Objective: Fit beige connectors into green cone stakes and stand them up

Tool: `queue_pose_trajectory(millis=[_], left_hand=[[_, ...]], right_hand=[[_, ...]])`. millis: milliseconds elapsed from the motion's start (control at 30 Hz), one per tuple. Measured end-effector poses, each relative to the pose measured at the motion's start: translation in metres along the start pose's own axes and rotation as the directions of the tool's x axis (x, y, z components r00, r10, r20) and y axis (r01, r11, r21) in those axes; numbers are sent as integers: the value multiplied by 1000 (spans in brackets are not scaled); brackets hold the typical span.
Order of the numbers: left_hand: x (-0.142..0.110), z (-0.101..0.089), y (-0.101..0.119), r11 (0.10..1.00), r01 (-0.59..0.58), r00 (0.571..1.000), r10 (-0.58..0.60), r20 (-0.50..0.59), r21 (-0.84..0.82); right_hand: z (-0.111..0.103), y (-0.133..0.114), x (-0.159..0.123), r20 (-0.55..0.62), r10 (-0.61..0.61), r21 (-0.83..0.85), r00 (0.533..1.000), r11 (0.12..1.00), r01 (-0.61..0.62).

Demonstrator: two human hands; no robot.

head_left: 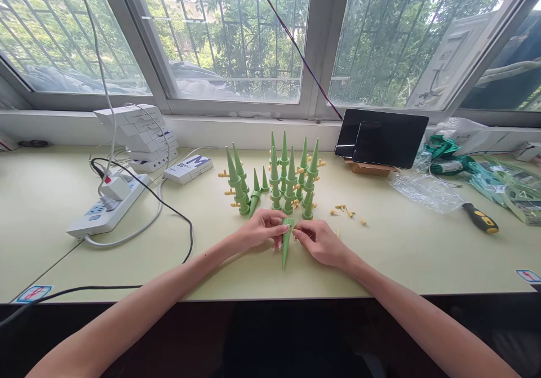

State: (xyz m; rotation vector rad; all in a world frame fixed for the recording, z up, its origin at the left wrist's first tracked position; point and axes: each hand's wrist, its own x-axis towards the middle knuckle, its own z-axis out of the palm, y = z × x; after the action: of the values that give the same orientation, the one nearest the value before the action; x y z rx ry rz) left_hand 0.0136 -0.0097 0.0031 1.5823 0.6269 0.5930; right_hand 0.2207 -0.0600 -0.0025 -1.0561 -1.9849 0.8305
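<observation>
My left hand [265, 228] is closed on a green plastic watering spike [285, 249], thumb and fingers around its wide collar end. The spike's tip points down toward the table's front edge. Right beside the collar, my right hand [322, 243] pinches a small yellow valve piece [294, 232]; the fingers hide most of it, and I cannot tell whether it sits in the collar. Just behind my hands stand stacked green spikes [289, 189], many with yellow valves sticking out sideways. Several loose yellow valves [349, 212] lie to the right of the stacks.
At left are a power strip [114, 203] with cables, a stack of white boxes [146, 136] and a single white box [189, 168]. A black tablet [391, 136] leans at the back right. Farther right lie a screwdriver [480, 218] and plastic bags [426, 192].
</observation>
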Motion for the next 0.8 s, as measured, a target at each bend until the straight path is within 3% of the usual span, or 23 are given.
queue_pose_trajectory(millis=[800], left_hand=[[0,0,0,999,-32,999,32,7,-4]], right_hand=[[0,-1,1,31,70,53,997,996,-72]])
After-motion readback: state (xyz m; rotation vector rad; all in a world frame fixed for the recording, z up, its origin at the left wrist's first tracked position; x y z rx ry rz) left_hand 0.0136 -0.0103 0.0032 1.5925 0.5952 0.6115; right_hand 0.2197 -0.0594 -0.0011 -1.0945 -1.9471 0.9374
